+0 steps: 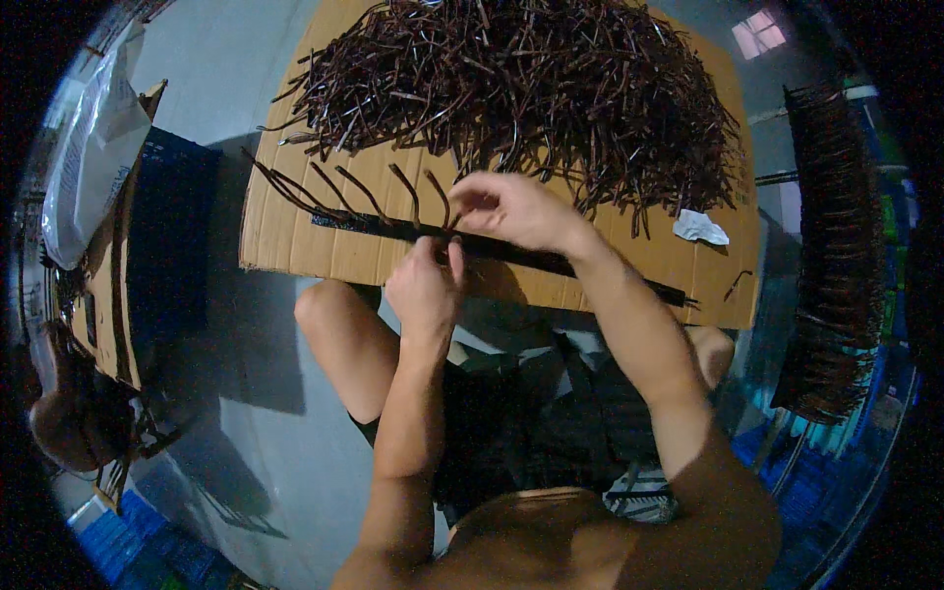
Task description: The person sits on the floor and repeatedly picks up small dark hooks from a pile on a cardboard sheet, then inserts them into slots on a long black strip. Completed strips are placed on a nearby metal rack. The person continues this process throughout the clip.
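Observation:
A long, narrow black bar (369, 227) lies slanted across the front of a cardboard sheet (334, 258). Several bent, dark brown rods (401, 193) stand out from its left half, pointing away from me. My left hand (425, 285) pinches the bar near its middle, thumb and fingers closed beside the base of a rod. Just beyond it, my right hand (531, 211) is curled, fingertips together close to the last rod. Whatever those fingertips hold is hidden. The right forearm covers part of the bar's right half.
A big heap of similar rods (531, 88) fills the far cardboard. A crumpled white paper (700, 227) and a loose rod (737, 283) lie at right. Dark fringed pieces (831, 246) hang beyond. To the left stand a dark blue box (172, 226) and a plastic bag (93, 147).

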The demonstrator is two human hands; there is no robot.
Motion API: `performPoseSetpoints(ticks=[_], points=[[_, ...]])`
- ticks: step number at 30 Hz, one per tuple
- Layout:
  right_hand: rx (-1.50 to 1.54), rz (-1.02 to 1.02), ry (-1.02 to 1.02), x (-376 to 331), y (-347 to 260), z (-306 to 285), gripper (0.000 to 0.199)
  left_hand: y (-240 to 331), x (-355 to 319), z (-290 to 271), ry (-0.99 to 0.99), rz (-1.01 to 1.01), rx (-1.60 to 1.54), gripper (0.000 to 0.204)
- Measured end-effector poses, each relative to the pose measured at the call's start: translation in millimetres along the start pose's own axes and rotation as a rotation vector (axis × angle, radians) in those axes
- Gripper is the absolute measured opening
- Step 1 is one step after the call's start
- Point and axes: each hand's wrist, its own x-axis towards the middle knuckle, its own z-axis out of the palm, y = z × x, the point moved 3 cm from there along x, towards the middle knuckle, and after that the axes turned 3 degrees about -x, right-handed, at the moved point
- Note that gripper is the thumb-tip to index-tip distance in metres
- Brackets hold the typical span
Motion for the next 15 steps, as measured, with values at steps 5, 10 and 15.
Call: performPoseSetpoints(ticks=[5,10,15], points=[[-0.32,0.375,0.238,30.9,8.0,-13.5,0.033,5.5,-5.0,8.2,-0.101,-0.04,-0.216,0.026],[0.017,0.393,0.23,30.3,32.5,1.4,0.045,3.4,-5.9,17.0,0.059,0.115,-0.144,0.019],[0.381,0.48,0.052,0.1,2.5,-5.7,0.014,-7.4,3.4,12.1,0.175,0.024,-0.203,0.015]])
